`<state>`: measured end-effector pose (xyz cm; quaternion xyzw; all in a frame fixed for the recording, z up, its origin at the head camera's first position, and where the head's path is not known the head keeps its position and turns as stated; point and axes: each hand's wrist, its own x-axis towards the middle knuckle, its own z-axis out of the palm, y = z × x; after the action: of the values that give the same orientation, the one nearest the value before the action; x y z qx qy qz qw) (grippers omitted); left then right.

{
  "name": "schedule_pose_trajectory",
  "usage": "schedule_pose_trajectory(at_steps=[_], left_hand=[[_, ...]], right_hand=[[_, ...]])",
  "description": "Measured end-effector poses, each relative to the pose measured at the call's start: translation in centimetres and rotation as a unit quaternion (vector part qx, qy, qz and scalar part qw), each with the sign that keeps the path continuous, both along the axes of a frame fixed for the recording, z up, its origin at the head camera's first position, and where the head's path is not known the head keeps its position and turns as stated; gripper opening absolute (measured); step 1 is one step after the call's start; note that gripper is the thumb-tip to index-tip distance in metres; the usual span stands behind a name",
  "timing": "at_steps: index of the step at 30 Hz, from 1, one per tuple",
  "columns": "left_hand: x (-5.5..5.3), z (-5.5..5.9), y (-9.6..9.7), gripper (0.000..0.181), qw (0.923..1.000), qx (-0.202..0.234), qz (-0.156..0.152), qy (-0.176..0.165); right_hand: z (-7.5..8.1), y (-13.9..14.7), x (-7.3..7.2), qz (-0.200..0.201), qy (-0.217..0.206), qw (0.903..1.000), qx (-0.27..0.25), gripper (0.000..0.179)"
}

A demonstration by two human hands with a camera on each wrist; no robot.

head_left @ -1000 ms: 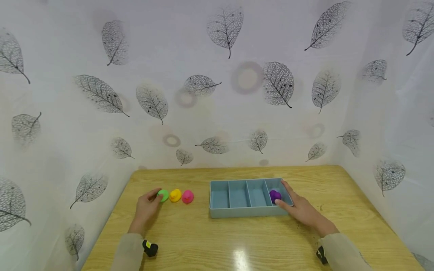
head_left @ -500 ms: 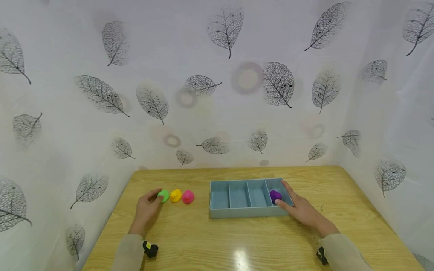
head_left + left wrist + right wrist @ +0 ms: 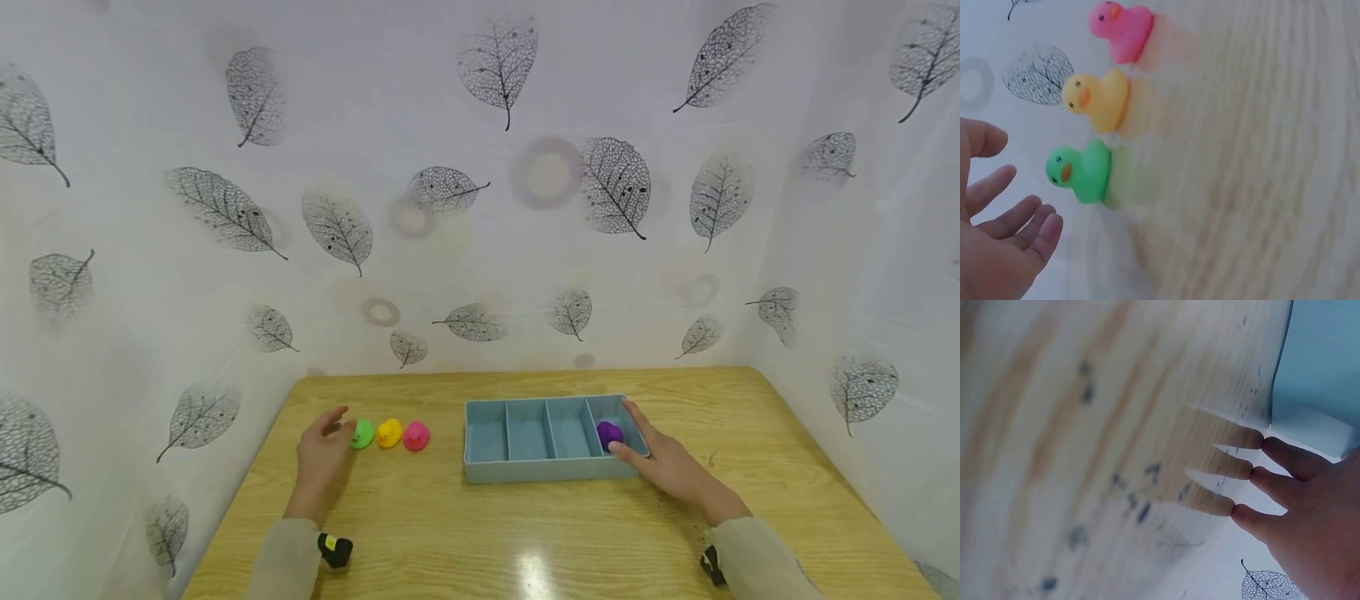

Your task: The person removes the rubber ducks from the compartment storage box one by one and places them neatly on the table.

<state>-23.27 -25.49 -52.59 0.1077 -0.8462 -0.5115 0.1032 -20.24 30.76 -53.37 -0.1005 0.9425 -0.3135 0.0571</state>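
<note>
In the head view three toy ducks stand in a row on the table's left side: a green duck (image 3: pixel 363 434), a yellow duck (image 3: pixel 389 433) and a pink duck (image 3: pixel 416 436). My left hand (image 3: pixel 322 454) is just left of the green duck, its fingers loosely spread; the left wrist view shows a gap between them and the green duck (image 3: pixel 1082 172). At the right end of a blue four-part box (image 3: pixel 555 472), my right hand (image 3: pixel 671 467) holds the wall, thumb over the rim near a purple toy (image 3: pixel 609 434). Three of its fingertips touch the table in the right wrist view.
The light wooden table (image 3: pixel 450 533) bears the box right of centre. Behind it and along both sides hangs a white curtain (image 3: pixel 480 250) with leaf prints. Black wrist cameras are worn at each sleeve.
My left hand has let go of the green duck and drawn slightly left, its fingers lifting off. The duck stays in place. My right hand and the box have not moved.
</note>
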Motion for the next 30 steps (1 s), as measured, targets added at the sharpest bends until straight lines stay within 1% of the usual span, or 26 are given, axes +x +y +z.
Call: schedule_pose_trajectory(at_steps=[2, 4, 5, 8, 15, 17, 21, 24, 26, 30], left_hand=[[-0.1, 0.5, 0.4, 0.043, 0.9996, -0.007, 0.008, 0.025], [-0.2, 1.1, 0.9, 0.041, 0.9981, -0.016, 0.011, 0.059], [-0.3, 1.5, 1.1, 0.040, 0.9969, -0.019, 0.011, 0.076], [-0.4, 2.4, 2.0, 0.038, 0.9943, -0.012, 0.003, 0.106], [-0.4, 4.6, 4.7, 0.037, 0.9904, 0.002, -0.023, 0.136], [-0.3, 5.2, 5.7, 0.036, 0.9884, 0.006, -0.039, 0.146], [-0.4, 6.1, 7.9, 0.036, 0.9828, 0.014, -0.088, 0.162], [-0.5, 6.6, 9.6, 0.036, 0.9795, 0.020, -0.128, 0.154], [-0.5, 6.6, 10.8, 0.036, 0.9767, 0.020, -0.158, 0.144], [-0.7, 6.8, 13.1, 0.036, 0.9694, 0.016, -0.209, 0.127]], right_hand=[[0.0, 0.1, 0.0, -0.002, -0.002, 1.0000, 0.000, 0.088], [0.0, 0.2, 0.0, -0.003, -0.004, 1.0000, 0.002, 0.088], [0.0, 0.3, -0.1, -0.002, -0.007, 1.0000, 0.002, 0.088], [0.2, 0.4, -0.1, 0.000, -0.015, 0.9999, -0.001, 0.089], [1.2, 0.5, -0.2, 0.023, -0.016, 0.9996, 0.001, 0.093], [1.6, 0.5, -0.3, 0.033, -0.019, 0.9993, -0.004, 0.096], [2.5, 0.5, -0.5, 0.054, -0.028, 0.9979, -0.024, 0.106], [2.8, 0.4, -0.8, 0.063, -0.034, 0.9970, -0.029, 0.117], [2.8, 0.4, -1.0, 0.066, -0.041, 0.9967, -0.026, 0.123], [2.5, 0.4, -1.3, 0.061, -0.053, 0.9966, -0.014, 0.131]])
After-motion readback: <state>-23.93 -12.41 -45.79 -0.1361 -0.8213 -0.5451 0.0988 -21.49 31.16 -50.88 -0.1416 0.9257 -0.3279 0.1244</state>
